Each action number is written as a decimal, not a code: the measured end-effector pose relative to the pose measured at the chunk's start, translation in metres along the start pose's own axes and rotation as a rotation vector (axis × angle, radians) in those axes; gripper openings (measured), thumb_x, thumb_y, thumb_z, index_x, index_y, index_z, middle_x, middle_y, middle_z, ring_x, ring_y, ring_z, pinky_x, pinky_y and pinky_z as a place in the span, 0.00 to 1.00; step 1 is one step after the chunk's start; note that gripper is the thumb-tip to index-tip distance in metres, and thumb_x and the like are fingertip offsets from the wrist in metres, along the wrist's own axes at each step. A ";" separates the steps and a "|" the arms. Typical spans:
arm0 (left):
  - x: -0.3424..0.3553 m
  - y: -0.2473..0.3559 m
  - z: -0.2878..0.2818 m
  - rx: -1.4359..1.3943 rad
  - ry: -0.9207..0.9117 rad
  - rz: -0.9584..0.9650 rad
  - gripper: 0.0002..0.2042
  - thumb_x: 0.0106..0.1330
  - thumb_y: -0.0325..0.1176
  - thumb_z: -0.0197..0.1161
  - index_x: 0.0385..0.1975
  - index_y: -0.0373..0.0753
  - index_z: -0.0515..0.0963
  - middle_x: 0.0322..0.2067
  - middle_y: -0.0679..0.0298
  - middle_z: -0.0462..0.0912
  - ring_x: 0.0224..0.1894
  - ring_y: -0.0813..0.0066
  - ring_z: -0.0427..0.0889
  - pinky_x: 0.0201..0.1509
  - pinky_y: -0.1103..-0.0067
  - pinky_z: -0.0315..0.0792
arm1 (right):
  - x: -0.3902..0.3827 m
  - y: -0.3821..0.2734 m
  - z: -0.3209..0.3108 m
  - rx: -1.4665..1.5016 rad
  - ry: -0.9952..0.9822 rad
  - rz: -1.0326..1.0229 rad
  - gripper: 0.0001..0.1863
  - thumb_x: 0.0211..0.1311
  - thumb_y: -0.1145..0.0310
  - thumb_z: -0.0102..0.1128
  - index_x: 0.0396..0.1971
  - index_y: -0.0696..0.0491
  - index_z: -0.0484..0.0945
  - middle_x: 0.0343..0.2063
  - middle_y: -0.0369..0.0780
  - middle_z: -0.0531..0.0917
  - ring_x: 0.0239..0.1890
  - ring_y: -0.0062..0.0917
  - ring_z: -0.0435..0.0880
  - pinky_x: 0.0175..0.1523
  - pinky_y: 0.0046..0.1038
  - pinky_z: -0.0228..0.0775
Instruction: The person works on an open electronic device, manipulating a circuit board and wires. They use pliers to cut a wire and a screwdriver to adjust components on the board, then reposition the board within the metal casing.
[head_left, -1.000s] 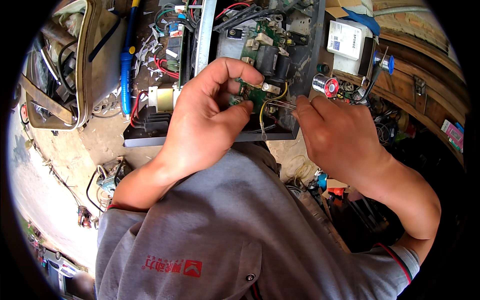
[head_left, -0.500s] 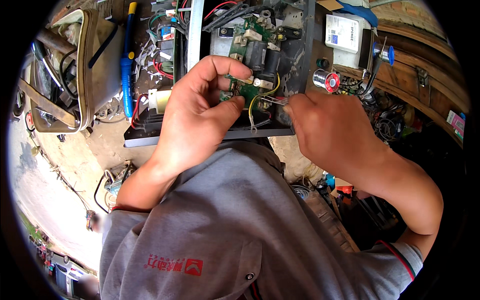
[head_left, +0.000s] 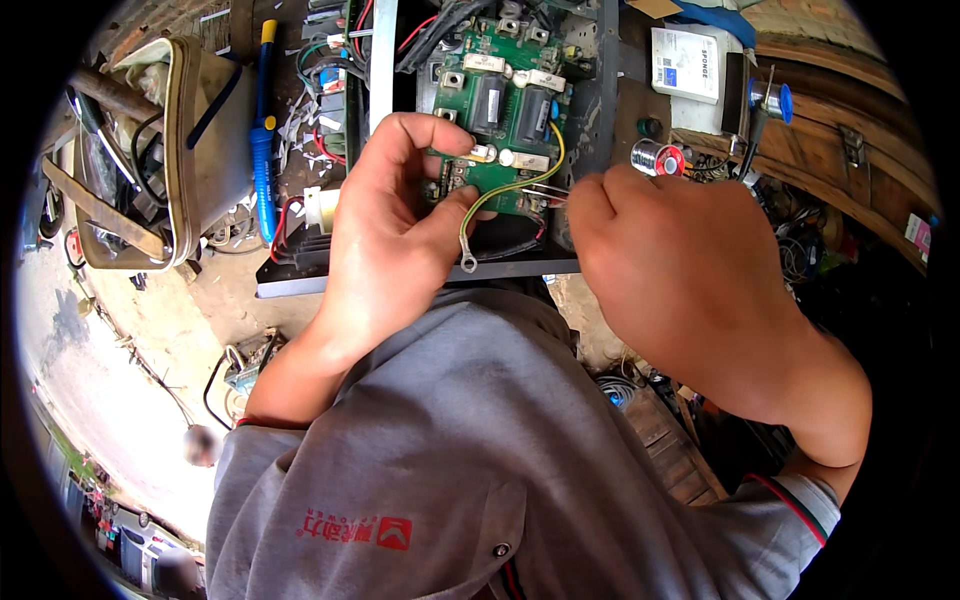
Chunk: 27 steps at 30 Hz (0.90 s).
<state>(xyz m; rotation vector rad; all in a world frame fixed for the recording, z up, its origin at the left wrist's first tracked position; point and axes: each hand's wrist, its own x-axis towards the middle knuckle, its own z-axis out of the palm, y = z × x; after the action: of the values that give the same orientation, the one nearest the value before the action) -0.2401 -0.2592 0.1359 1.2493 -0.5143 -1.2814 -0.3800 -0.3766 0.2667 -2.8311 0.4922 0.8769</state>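
Observation:
A green circuit board (head_left: 505, 110) sits inside an open black metal chassis (head_left: 300, 270) in front of me. My left hand (head_left: 395, 230) pinches the board's lower left edge between thumb and fingers. My right hand (head_left: 680, 270) holds thin metal tweezers (head_left: 545, 190) whose tips touch the board's lower right part. A yellow-green wire (head_left: 500, 195) with a ring terminal curves from the board down past my left thumb. My grey shirt fills the lower part of the view.
A tan tool bag (head_left: 190, 150) with tools lies at the left. A blue-handled tool (head_left: 263, 165) lies beside it. A solder spool (head_left: 655, 160), a white box (head_left: 685, 62) and a wooden bench (head_left: 850, 170) are at the right. Tangled cables lie below right.
The view has shifted so the board sits higher and more exposed. My left hand has slid to the board's lower left edge, and the yellow-green wire now hangs free between my hands.

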 end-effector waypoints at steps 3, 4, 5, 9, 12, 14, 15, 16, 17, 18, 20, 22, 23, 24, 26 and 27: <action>-0.004 0.000 0.013 -0.032 0.064 -0.046 0.14 0.66 0.13 0.57 0.48 0.37 0.72 0.34 0.68 0.75 0.30 0.86 0.72 0.33 0.87 0.69 | -0.004 -0.006 0.003 -0.067 0.014 0.059 0.05 0.52 0.73 0.60 0.28 0.56 0.75 0.24 0.39 0.78 0.24 0.30 0.84 0.23 0.31 0.73; 0.000 -0.006 0.005 0.265 0.024 0.016 0.14 0.66 0.15 0.59 0.48 0.37 0.72 0.29 0.69 0.74 0.28 0.87 0.70 0.29 0.84 0.66 | -0.004 -0.016 0.009 -0.122 0.039 0.111 0.05 0.52 0.73 0.60 0.29 0.56 0.76 0.24 0.39 0.78 0.23 0.30 0.84 0.23 0.31 0.72; 0.002 -0.011 0.007 0.285 0.021 0.070 0.15 0.64 0.16 0.60 0.49 0.37 0.72 0.25 0.71 0.73 0.26 0.86 0.69 0.29 0.83 0.65 | -0.005 -0.023 0.012 -0.177 0.063 0.161 0.06 0.52 0.73 0.60 0.30 0.57 0.77 0.24 0.38 0.78 0.23 0.29 0.83 0.23 0.30 0.72; 0.003 0.004 0.005 0.012 -0.026 -0.090 0.17 0.67 0.13 0.57 0.52 0.36 0.71 0.35 0.66 0.75 0.32 0.82 0.79 0.36 0.84 0.75 | -0.019 -0.029 -0.009 -0.033 0.090 0.073 0.11 0.52 0.75 0.65 0.38 0.59 0.81 0.22 0.39 0.75 0.20 0.27 0.80 0.23 0.29 0.69; 0.003 0.009 -0.010 -0.091 -0.067 -0.138 0.19 0.66 0.09 0.56 0.53 0.36 0.70 0.40 0.65 0.77 0.39 0.81 0.81 0.43 0.82 0.81 | -0.045 -0.007 -0.008 0.225 0.296 0.170 0.12 0.55 0.76 0.68 0.41 0.60 0.83 0.20 0.41 0.75 0.19 0.28 0.77 0.23 0.30 0.65; 0.003 0.011 -0.015 -0.153 -0.108 -0.146 0.19 0.66 0.09 0.55 0.53 0.36 0.70 0.42 0.65 0.79 0.40 0.82 0.81 0.43 0.84 0.80 | -0.060 0.003 0.007 0.437 0.367 0.270 0.11 0.57 0.76 0.70 0.41 0.61 0.84 0.20 0.42 0.76 0.19 0.30 0.76 0.24 0.30 0.63; 0.002 0.008 -0.019 -0.167 -0.114 -0.141 0.19 0.66 0.08 0.56 0.53 0.36 0.70 0.42 0.65 0.79 0.41 0.82 0.80 0.44 0.84 0.79 | -0.065 0.006 0.014 0.524 0.398 0.312 0.11 0.57 0.76 0.71 0.40 0.60 0.84 0.20 0.43 0.76 0.19 0.32 0.76 0.25 0.31 0.63; 0.002 0.006 -0.022 -0.174 -0.110 -0.130 0.20 0.65 0.08 0.56 0.53 0.36 0.70 0.43 0.65 0.80 0.41 0.82 0.80 0.45 0.85 0.78 | -0.066 0.009 0.024 0.578 0.419 0.341 0.11 0.56 0.75 0.72 0.40 0.59 0.84 0.20 0.43 0.77 0.19 0.34 0.77 0.25 0.32 0.65; 0.001 0.006 -0.023 -0.171 -0.117 -0.122 0.20 0.65 0.08 0.56 0.53 0.36 0.70 0.43 0.65 0.80 0.41 0.82 0.80 0.46 0.85 0.78 | -0.065 0.011 0.033 0.633 0.440 0.370 0.12 0.56 0.74 0.73 0.39 0.58 0.85 0.20 0.43 0.78 0.19 0.37 0.78 0.25 0.34 0.66; 0.000 0.005 -0.023 -0.167 -0.124 -0.115 0.20 0.65 0.08 0.56 0.53 0.36 0.70 0.43 0.65 0.80 0.42 0.83 0.80 0.47 0.86 0.77 | -0.065 0.012 0.041 0.672 0.453 0.353 0.11 0.56 0.74 0.73 0.40 0.58 0.85 0.21 0.43 0.79 0.19 0.37 0.78 0.25 0.34 0.66; 0.000 0.008 -0.020 -0.131 -0.131 -0.118 0.20 0.65 0.08 0.57 0.53 0.36 0.70 0.43 0.66 0.80 0.45 0.83 0.80 0.50 0.85 0.76 | -0.068 0.010 0.052 0.746 0.470 0.348 0.11 0.58 0.73 0.72 0.40 0.59 0.85 0.21 0.43 0.80 0.19 0.37 0.78 0.25 0.34 0.66; -0.001 0.010 -0.019 -0.139 -0.123 -0.104 0.21 0.65 0.07 0.57 0.53 0.36 0.69 0.43 0.65 0.80 0.46 0.83 0.80 0.51 0.85 0.75 | -0.068 0.010 0.054 0.742 0.470 0.359 0.11 0.58 0.74 0.72 0.41 0.58 0.85 0.21 0.43 0.80 0.20 0.37 0.79 0.25 0.34 0.66; -0.002 0.010 -0.018 -0.146 -0.118 -0.096 0.21 0.64 0.07 0.57 0.53 0.36 0.69 0.43 0.65 0.80 0.47 0.83 0.80 0.52 0.85 0.75 | -0.069 0.010 0.055 0.739 0.468 0.364 0.11 0.58 0.74 0.72 0.41 0.58 0.85 0.21 0.43 0.80 0.20 0.37 0.79 0.25 0.34 0.66; -0.002 0.010 -0.018 -0.138 -0.127 -0.097 0.21 0.64 0.06 0.58 0.53 0.36 0.69 0.44 0.65 0.80 0.49 0.83 0.80 0.53 0.85 0.75 | -0.069 0.010 0.055 0.734 0.476 0.355 0.12 0.58 0.74 0.72 0.41 0.58 0.85 0.21 0.43 0.80 0.20 0.37 0.79 0.25 0.34 0.66; -0.003 0.008 -0.019 -0.144 -0.138 -0.076 0.21 0.64 0.06 0.58 0.53 0.36 0.69 0.45 0.65 0.80 0.49 0.83 0.79 0.53 0.85 0.75 | -0.069 0.009 0.058 0.722 0.495 0.333 0.12 0.58 0.74 0.72 0.43 0.57 0.85 0.22 0.43 0.80 0.20 0.37 0.79 0.24 0.34 0.66; -0.003 0.008 -0.019 -0.147 -0.144 -0.066 0.21 0.64 0.06 0.58 0.53 0.36 0.69 0.45 0.65 0.80 0.49 0.83 0.79 0.53 0.86 0.75 | -0.067 0.009 0.059 0.694 0.503 0.312 0.13 0.57 0.74 0.72 0.43 0.58 0.84 0.21 0.42 0.80 0.20 0.36 0.79 0.24 0.34 0.66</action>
<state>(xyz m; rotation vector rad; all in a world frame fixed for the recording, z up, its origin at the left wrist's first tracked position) -0.2216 -0.2505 0.1381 1.0647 -0.4751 -1.4460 -0.4657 -0.3536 0.2562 -2.3099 1.0727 -0.0300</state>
